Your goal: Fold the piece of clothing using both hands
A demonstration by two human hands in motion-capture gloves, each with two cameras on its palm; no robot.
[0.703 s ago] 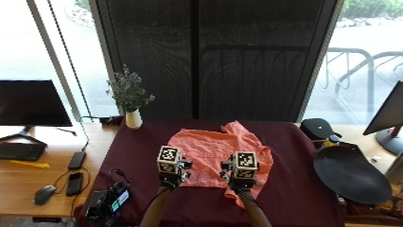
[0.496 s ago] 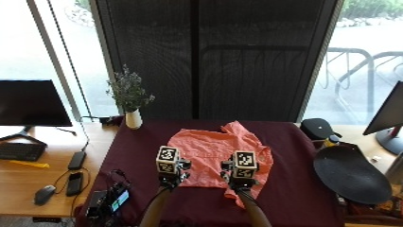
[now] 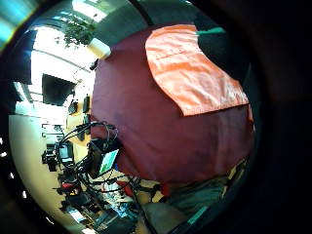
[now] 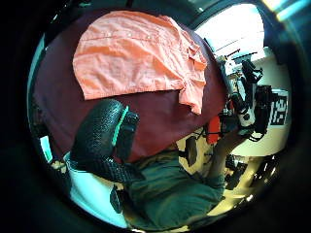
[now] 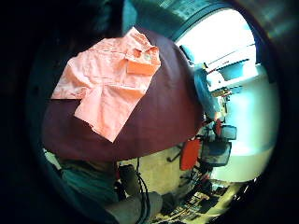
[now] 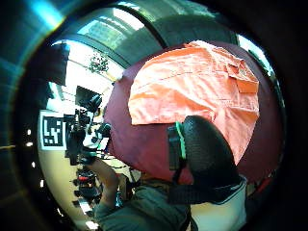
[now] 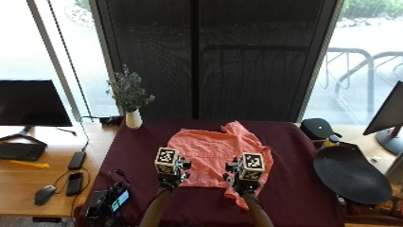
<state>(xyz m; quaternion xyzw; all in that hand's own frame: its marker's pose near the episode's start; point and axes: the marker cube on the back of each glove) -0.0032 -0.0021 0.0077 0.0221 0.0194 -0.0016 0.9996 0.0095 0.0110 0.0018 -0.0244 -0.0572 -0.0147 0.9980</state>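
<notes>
Behind shirt (image 7: 217,153): vase (image 7: 133,119); right, black dish (image 7: 350,174).

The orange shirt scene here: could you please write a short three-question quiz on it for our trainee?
1. True or false: the orange shirt lies spread on the maroon tablecloth.
2. What stands at the table's far left corner? A) a vase with a plant B) a stack of books C) a lamp
3. Fill in: neither the left hand nor the right hand yet ____ the shirt.

Key: 1 true; 2 A, the vase; 3 grips.
</notes>
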